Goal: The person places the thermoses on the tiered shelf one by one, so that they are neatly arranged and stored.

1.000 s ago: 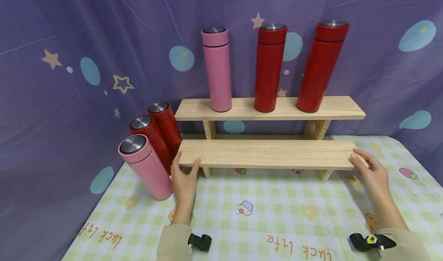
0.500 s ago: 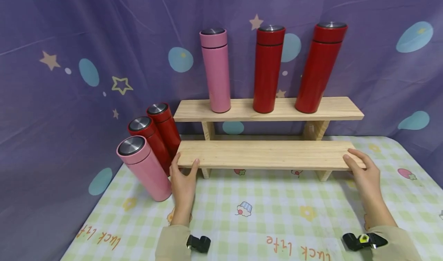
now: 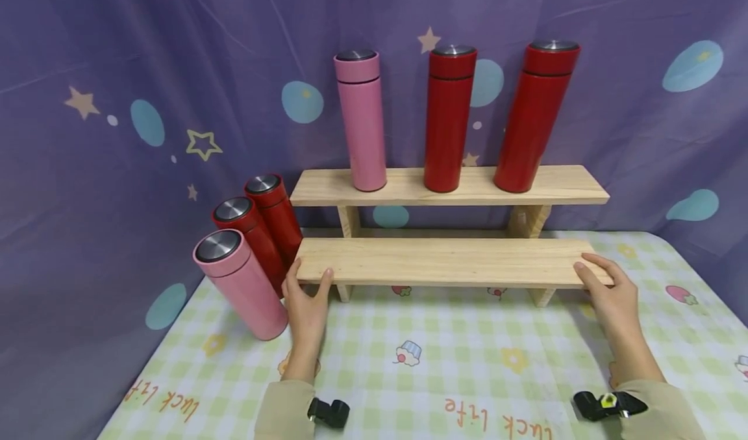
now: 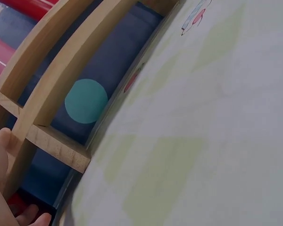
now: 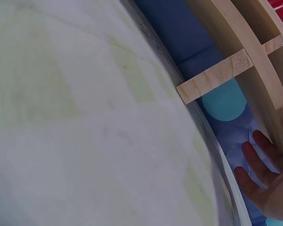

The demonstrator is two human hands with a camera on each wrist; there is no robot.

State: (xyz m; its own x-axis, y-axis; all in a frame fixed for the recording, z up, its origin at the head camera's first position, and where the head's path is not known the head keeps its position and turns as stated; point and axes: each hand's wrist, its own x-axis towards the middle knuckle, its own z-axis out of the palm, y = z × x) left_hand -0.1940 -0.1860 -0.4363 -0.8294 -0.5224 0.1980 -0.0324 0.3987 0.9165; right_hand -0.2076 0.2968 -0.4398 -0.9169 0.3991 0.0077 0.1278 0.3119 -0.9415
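Observation:
A two-tier wooden display rack [image 3: 444,261] stands on the table, its lower board toward me. My left hand [image 3: 306,310] grips the left end of that board, thumb at the front edge. In the left wrist view the left thumb [image 4: 2,136] lies over the board and other fingers are below it. My right hand [image 3: 616,297] holds the right end, thumb and forefinger on top; in the right wrist view its other fingers [image 5: 257,162] spread below the board. The upper tier bears a pink thermos [image 3: 363,128] and two red ones, a middle thermos [image 3: 448,125] and a right thermos [image 3: 534,122].
Left of the rack, close to my left hand, stand a pink thermos [image 3: 248,291] and two red ones, a nearer thermos [image 3: 254,239] and a farther thermos [image 3: 280,216]. A checked cloth [image 3: 444,355] covers the table. A purple curtain [image 3: 234,37] hangs behind.
My right hand has shifted slightly left, farther onto the board's end. The left hand keeps its grip. The rack and bottles stay put while the head view drifts a little.

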